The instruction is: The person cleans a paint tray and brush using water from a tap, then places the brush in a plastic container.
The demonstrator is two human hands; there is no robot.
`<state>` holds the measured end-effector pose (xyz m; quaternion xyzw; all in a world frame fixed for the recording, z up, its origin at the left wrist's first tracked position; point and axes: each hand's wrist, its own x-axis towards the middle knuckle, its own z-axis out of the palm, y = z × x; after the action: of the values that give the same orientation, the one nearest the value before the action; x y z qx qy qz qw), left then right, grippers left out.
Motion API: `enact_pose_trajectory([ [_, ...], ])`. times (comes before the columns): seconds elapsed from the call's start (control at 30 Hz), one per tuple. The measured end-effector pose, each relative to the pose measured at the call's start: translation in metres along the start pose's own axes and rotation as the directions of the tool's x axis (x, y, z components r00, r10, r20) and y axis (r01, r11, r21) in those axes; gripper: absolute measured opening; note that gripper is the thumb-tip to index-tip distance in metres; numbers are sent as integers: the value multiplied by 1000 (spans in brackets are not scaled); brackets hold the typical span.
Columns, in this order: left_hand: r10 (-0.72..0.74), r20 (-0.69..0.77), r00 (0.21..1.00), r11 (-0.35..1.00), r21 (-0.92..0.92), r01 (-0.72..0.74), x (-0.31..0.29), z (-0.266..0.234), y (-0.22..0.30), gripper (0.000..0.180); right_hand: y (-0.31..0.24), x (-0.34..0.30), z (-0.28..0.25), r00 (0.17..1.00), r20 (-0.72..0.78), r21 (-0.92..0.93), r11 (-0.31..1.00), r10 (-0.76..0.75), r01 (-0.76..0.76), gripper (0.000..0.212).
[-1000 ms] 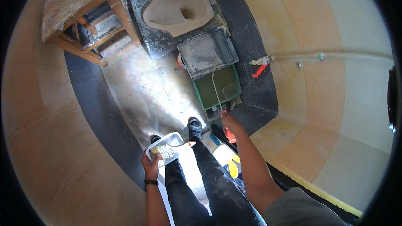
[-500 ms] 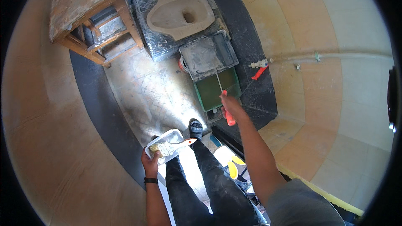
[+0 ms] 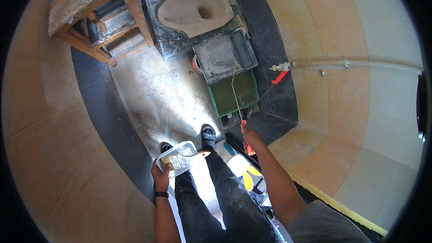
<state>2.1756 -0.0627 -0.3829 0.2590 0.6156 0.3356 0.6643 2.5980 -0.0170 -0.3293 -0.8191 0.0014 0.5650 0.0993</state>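
My right hand (image 3: 250,138) is closed round the red handle of a paint roller (image 3: 237,99). Its thin bent metal rod reaches up to a grey-smeared tray (image 3: 210,58), where the roller head blends in with the grey coating. My left hand (image 3: 161,173) grips a translucent plastic tub (image 3: 184,148) by its edge, in front of my legs. Across the tub lies a flat paintbrush (image 3: 180,159) with pale bristles and a whitish handle, its bristle end by my left thumb. The tray rests over one end of a green basin (image 3: 218,108) of murky liquid.
A squat toilet (image 3: 177,11) lies beyond the tray. At the far left stands a worn wooden stool (image 3: 90,0). A red-handled tap (image 3: 281,74) and pipe (image 3: 387,64) run along the right wall. Yellow-handled items (image 3: 247,181) lie beside my right leg.
My right hand has pulled back toward me with the roller, and its rod has shifted nearer across the basin. My left hand still holds the tub and brush in nearly the same place.
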Motion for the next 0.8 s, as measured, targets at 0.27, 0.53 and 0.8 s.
enact_pose_trajectory([
  [0.27,44,3,999,999,-14,-44,10,10,9,37,32,64,13,982,-187,-353,933,6,-73,77],
  [0.53,-5,-35,999,1000,23,6,4,4,3,36,-2,60,43,989,-150,-443,894,-4,-64,93],
  [0.8,-47,-70,996,999,23,49,-8,-13,-9,34,1,81,90,946,-298,-346,909,128,-232,92],
])
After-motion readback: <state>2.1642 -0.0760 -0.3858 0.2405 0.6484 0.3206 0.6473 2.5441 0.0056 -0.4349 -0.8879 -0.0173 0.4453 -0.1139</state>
